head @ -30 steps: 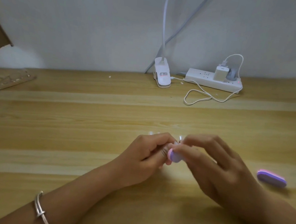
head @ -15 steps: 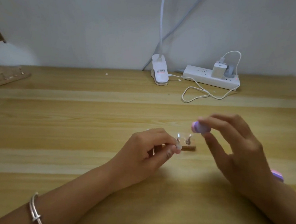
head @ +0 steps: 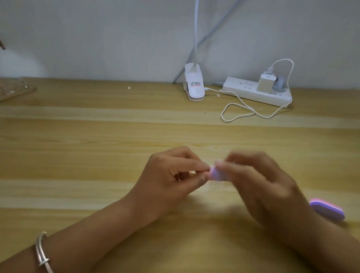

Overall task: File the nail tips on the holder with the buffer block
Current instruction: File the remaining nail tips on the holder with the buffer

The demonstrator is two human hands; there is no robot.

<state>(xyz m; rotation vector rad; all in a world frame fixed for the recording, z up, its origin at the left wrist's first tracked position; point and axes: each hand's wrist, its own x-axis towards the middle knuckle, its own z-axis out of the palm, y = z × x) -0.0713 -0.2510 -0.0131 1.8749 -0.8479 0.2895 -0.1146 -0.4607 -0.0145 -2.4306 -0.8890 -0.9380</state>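
Buffer block (head: 217,175) in right hand (head: 264,189)

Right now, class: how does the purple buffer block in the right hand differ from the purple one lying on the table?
The held buffer block is pinched in the right hand; the spare block lies flat on the table, untouched. The held one is blurred, half hidden by that hand; the spare is sharp. Both are purple.

Home desk (head: 84,148) (power strip (head: 241,91), clip lamp (head: 193,84)).
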